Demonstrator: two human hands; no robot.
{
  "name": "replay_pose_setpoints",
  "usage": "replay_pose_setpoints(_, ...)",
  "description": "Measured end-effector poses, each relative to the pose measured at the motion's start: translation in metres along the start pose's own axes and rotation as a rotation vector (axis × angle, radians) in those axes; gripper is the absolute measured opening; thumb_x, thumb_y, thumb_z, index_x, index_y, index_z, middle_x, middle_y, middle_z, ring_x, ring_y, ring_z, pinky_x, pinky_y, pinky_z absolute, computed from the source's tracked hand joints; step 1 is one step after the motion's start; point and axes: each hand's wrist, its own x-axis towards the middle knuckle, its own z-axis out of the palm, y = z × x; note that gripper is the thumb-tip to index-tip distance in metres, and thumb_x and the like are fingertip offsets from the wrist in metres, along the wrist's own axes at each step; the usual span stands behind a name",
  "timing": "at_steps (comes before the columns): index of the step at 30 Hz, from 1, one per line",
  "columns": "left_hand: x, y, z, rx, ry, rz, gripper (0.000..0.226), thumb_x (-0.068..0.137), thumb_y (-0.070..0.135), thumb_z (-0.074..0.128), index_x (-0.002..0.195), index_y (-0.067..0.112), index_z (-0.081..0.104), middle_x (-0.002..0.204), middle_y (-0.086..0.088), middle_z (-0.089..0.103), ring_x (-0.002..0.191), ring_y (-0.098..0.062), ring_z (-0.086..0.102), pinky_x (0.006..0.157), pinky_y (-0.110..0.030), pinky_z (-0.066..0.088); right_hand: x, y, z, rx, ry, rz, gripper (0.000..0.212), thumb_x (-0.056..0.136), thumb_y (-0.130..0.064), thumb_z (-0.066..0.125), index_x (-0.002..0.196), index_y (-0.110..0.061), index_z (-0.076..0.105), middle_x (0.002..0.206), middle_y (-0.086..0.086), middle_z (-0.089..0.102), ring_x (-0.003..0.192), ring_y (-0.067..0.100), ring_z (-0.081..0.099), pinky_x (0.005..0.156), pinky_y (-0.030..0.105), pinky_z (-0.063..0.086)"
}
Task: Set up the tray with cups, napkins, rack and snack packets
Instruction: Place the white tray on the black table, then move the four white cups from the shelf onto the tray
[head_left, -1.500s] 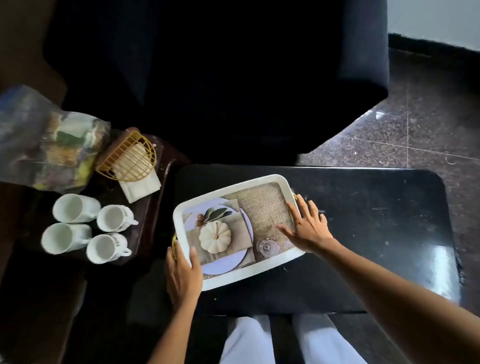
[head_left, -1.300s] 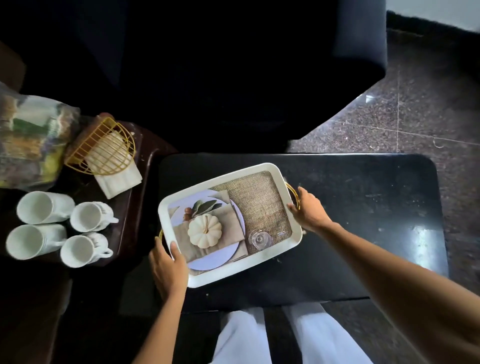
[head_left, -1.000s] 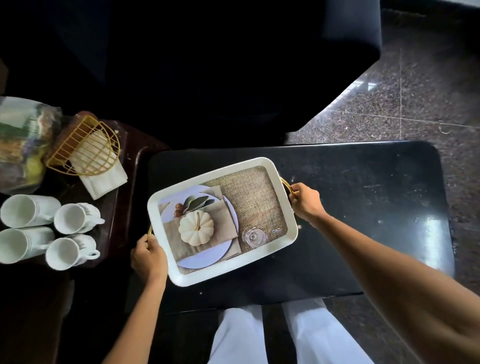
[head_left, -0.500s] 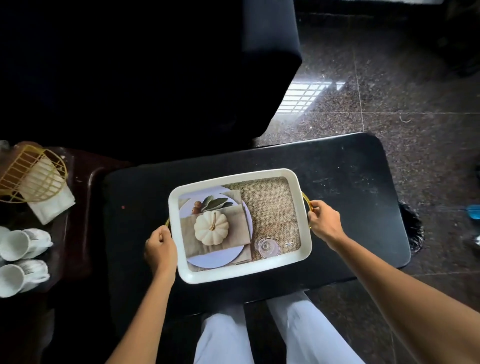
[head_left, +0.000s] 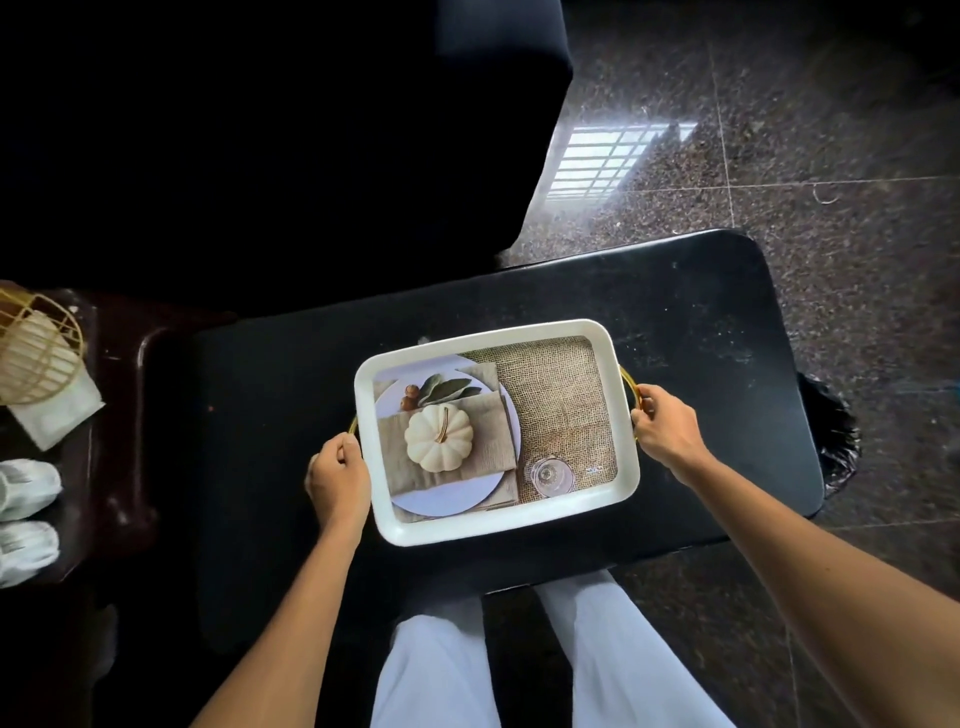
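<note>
Tray (head_left: 498, 527) on black worktop (head_left: 260, 415); left hand (head_left: 337, 480) and right hand (head_left: 667, 428) fingers closed on its gold handles; cups (head_left: 26, 519) far left.

The tray (head_left: 496, 530) is white and rectangular with rounded corners, and its bottom carries a printed picture of a pale pumpkin on a napkin and plate over burlap. It sits flat on the black worktop (head_left: 270, 395), slightly turned, with a thin golden handle at each short side. The gold wire rack (head_left: 49, 332) stands at the far left on a dark side table, over folded white napkins (head_left: 57, 415). Two white cups (head_left: 26, 517) lie below it, cut by the frame edge.
</note>
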Motion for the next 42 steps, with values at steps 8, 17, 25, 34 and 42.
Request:
replay_pose_setpoints(8, -0.005, -0.003, -0.007, 0.019, -0.001, -0.035, 0.03, 0.104, 0.03, 0.038, 0.103, 0.018, 0.065, 0.109, -0.017, 0.067, 0.123, -0.04, 0.055, 0.101, -0.057, 0.05, 0.004, 0.0, 0.005, -0.026, 0.005, -0.072, 0.024, 0.094, -0.007, 0.057, 0.117, -0.007, 0.061, 0.101, 0.008, 0.065, 0.093, 0.026, 0.06, 0.087, 0.047, 0.052)
replay_pose_setpoints(17, -0.056, -0.009, -0.06, -0.509, 0.1, -0.026, 0.038, 0.108, 0.028, 0.042, 0.142, 0.014, 0.055, 0.135, -0.005, 0.062, 0.116, -0.022, 0.065, 0.099, -0.039, 0.054, -0.061, -0.044, 0.016, -0.043, 0.043, -0.378, 0.039, 0.095, -0.013, 0.059, 0.134, -0.005, 0.055, 0.131, 0.018, 0.054, 0.12, 0.031, 0.054, 0.1, 0.049, 0.048)
replay_pose_setpoints(25, -0.081, -0.065, -0.183, -0.728, 0.317, 0.029, 0.032, 0.108, 0.03, 0.042, 0.133, 0.019, 0.061, 0.121, 0.002, 0.068, 0.11, -0.013, 0.069, 0.089, -0.032, 0.056, -0.162, -0.128, 0.093, 0.067, -0.139, -0.652, 0.028, 0.094, -0.009, 0.064, 0.122, -0.005, 0.062, 0.114, 0.014, 0.066, 0.089, 0.019, 0.065, 0.069, 0.017, 0.047)
replay_pose_setpoints(34, -0.001, -0.146, -0.316, -0.873, 0.411, -0.08, 0.032, 0.108, 0.028, 0.044, 0.132, 0.015, 0.061, 0.125, -0.007, 0.067, 0.112, -0.021, 0.068, 0.09, -0.034, 0.056, -0.274, -0.247, 0.255, 0.179, -0.303, -0.731, 0.023, 0.091, -0.007, 0.068, 0.114, -0.012, 0.067, 0.104, 0.002, 0.068, 0.087, 0.0, 0.066, 0.072, -0.001, 0.046)
replay_pose_setpoints(42, 0.076, -0.171, -0.36, -0.916, 0.208, -0.125, 0.023, 0.106, 0.026, 0.047, 0.121, 0.019, 0.064, 0.127, -0.006, 0.066, 0.115, -0.022, 0.066, 0.095, -0.035, 0.054, -0.313, -0.33, 0.383, 0.174, -0.336, -0.708, 0.026, 0.091, -0.009, 0.069, 0.116, -0.009, 0.065, 0.114, 0.003, 0.067, 0.097, 0.008, 0.067, 0.072, 0.003, 0.05)
